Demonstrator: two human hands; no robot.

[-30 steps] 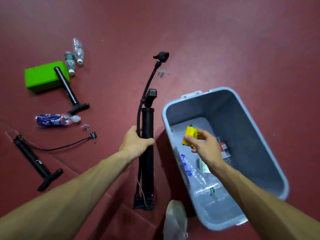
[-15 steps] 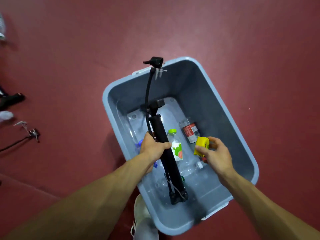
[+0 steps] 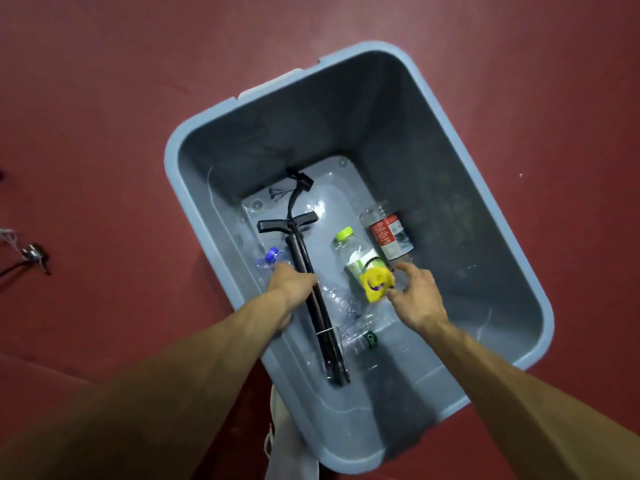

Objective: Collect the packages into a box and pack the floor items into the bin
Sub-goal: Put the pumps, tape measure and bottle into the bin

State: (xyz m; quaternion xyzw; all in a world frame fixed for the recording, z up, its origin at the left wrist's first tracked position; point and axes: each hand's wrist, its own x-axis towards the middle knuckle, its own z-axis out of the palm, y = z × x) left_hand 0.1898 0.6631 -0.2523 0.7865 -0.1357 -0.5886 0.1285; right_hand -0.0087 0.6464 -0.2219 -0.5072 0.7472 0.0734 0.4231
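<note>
Mid-frame, the grey plastic bin (image 3: 450, 188) sits on the red floor (image 3: 104, 98). The left hand (image 3: 291, 282) is wrapped around the black bicycle pump (image 3: 311, 292) lying inside among clear plastic bottles (image 3: 360, 258). The right hand (image 3: 415, 296) has its fingers spread, touching the small yellow plastic object (image 3: 375, 282).

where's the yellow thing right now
Inside the grey bin, at the right hand's fingertips, over the green-capped bottle, right of the black pump.

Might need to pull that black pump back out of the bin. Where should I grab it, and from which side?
Grip the pump by its bare barrel just below the T-handle, reaching straight down from above. It lies flat along the bin floor's left side, with bottles beside it and its hose looping beyond the handle.
</note>
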